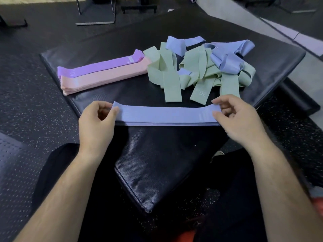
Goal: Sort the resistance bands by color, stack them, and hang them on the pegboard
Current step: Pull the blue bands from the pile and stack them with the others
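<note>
Two bare hands hold a flat stack of periwinkle-blue bands [166, 116] by its ends, near the front of a black textured mat [157, 163]. The left hand [97, 123] pinches the left end, thumb on top and fingers curled behind. The right hand [239, 119] pinches the right end the same way, thumb pressed on the top band beside a faint pale printed label. The stack is a long, narrow strip of many thin layers, their edges showing as fine lines along the near side; both ends flare up slightly where the fingers grip.

Farther back on the mat, to the left, lie two neat stacks side by side and touching: a purple stack [97, 67] behind and a pale pink stack [104, 79] in front, both angled up to the right. To their right sits a loose, tangled heap of sage-green bands [197, 67] mixed with more blue bands [227, 58], looped and folded over one another. One green band near the front shows the number 30, upside down. Black speckled rubber flooring [35, 84] surrounds the mat.
</note>
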### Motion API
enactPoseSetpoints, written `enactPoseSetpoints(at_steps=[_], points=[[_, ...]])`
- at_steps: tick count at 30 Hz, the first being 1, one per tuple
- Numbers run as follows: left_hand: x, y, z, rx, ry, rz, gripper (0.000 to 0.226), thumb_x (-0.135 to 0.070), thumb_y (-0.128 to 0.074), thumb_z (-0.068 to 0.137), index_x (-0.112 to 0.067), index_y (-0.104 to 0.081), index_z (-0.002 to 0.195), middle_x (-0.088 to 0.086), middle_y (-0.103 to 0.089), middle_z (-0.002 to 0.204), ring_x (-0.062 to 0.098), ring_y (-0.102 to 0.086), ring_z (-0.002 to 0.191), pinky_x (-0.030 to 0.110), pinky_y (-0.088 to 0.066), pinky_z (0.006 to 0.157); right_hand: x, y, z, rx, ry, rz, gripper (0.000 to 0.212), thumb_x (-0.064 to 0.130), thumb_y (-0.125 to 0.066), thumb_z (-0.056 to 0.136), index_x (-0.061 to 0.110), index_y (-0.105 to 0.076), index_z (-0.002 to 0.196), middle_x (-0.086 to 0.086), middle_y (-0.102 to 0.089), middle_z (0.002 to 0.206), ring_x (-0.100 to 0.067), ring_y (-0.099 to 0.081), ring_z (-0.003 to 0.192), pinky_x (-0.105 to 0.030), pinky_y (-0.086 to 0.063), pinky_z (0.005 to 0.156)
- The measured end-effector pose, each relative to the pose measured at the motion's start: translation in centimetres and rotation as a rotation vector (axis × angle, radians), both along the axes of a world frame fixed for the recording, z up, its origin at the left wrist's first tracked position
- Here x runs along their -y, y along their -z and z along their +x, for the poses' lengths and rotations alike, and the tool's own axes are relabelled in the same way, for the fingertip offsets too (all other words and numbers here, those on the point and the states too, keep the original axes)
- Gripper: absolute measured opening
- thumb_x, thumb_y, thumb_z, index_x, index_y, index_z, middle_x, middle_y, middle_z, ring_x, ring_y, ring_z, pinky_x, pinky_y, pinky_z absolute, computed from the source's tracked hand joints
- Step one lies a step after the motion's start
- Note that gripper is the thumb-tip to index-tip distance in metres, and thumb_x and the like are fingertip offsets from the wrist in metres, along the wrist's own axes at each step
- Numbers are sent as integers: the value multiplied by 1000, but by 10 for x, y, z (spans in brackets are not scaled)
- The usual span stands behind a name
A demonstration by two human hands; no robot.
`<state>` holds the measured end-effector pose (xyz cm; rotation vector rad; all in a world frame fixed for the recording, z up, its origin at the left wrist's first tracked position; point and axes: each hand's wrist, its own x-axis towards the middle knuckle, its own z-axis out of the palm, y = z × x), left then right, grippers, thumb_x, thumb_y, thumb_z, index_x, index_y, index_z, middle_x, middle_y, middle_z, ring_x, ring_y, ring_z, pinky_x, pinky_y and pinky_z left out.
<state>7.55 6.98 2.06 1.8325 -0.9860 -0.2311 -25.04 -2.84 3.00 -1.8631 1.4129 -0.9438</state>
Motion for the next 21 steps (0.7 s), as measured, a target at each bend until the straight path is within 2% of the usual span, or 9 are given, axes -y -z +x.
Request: enactPoseSetpoints(at_steps=[2, 4, 7, 10, 13, 15, 17, 19, 21], points=[[0, 4, 3, 23, 23, 20, 7, -27, -71, 91, -24, -66, 95, -9, -58, 77, 5, -54, 69, 26, -51, 76, 1, 2, -2, -63, -32, -9, 27, 13, -70, 89, 36, -69, 104, 7, -57, 84, -2, -49, 62, -5, -40, 64], [0, 5, 4, 44, 52, 7, 11, -27, -72, 90, -29, -64, 96, -5, -53, 82, 11, -54, 74, 35, -55, 79, 2, 5, -4, -115, -63, -43, 27, 13, -70, 90, 35, -70, 106, 15, -54, 94, 1, -51, 73, -5, -38, 72], [-1, 6, 0, 159, 73, 17, 11, -21, -70, 92, -28, -65, 98, 0, -47, 98, 2, -52, 75, 15, -46, 84, 6, 11, -9, -144, -92, -45, 21, 17, -69, 93, 29, -74, 108, 20, -49, 114, -1, -51, 105, -9, -36, 89], [-1, 8, -5, 263, 66, 24, 7, -21, -66, 94, -20, -69, 100, 1, -46, 104, 16, -52, 89, 29, -47, 91, 6, 16, -10, -142, -109, -63, 17, 26, -70, 92, 35, -74, 105, 22, -53, 118, -12, -51, 120, -19, -40, 99], [1, 11, -9, 438, 26, 39, 14, -25, -69, 93, -14, -71, 100, 9, -49, 110, 27, -45, 103, 27, -34, 98, 4, 18, -11, -121, -121, -76, 18, 33, -76, 87, 38, -73, 104, 26, -53, 118, -14, -50, 124, -27, -41, 105], [2, 11, -12, 484, 57, 49, 16, -28, -73, 91, -14, -71, 99, 9, -50, 111, 27, -43, 103, 30, -34, 98, 3, 16, -12, -161, -114, -81, 21, 34, -78, 85, 35, -75, 106, 22, -54, 118, -11, -46, 123, -17, -35, 106], [1, 12, -11, 416, 94, 80, 16, -32, -72, 91, -18, -71, 97, 2, -48, 109, 23, -42, 104, 31, -35, 99, 2, 14, -13, -207, -100, -80, 23, 34, -78, 85, 33, -75, 108, 19, -55, 121, -8, -42, 120, -2, -24, 99], [0, 13, -9, 368, 85, 94, 15, -35, -72, 91, -22, -71, 96, -4, -46, 108, 17, -38, 103, 27, -31, 98, 2, 12, -14, -218, -97, -84, 23, 36, -78, 85, 33, -76, 108, 19, -55, 122, -6, -39, 119, 2, -21, 95], [0, 12, -9, 410, 76, 110, 16, -39, -72, 91, -24, -71, 96, -3, -47, 109, 17, -36, 102, 29, -30, 99, 1, 12, -13, -229, -100, -103, 24, 40, -76, 85, 34, -76, 107, 22, -55, 122, -4, -38, 118, -2, -24, 95]])
